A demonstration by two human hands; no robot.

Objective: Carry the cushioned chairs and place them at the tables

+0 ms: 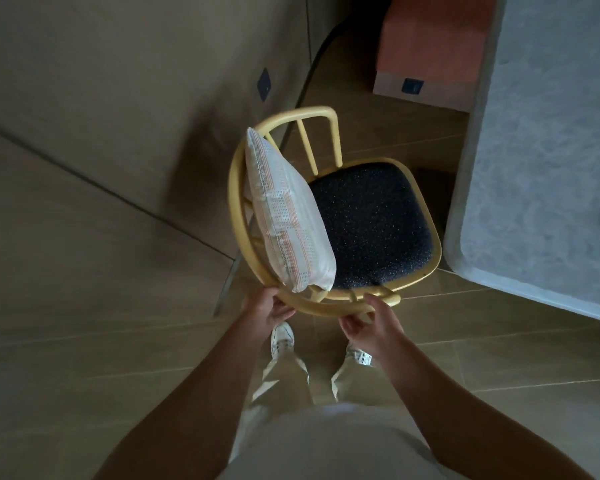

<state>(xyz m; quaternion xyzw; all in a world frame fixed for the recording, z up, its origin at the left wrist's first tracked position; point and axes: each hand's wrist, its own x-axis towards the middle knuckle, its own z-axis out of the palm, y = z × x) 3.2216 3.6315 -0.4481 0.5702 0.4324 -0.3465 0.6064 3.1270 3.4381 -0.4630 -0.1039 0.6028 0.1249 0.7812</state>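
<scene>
A yellow tube-frame chair point(321, 114) with a dark speckled seat cushion point(371, 220) stands in front of me, its seat facing the grey table point(541, 150) on the right. A white patterned pillow point(284, 216) leans against its curved backrest. My left hand point(267, 311) grips the near end of the backrest rail. My right hand point(371, 323) curls round the same rail near the armrest end. The chair's legs are hidden below the seat.
A wall runs along the left and back, close behind the chair. An orange box-like block point(433, 53) stands on the floor at the back beside the table. A dark cable point(312, 74) runs down the wall corner. My feet stand on tiled floor point(118, 358).
</scene>
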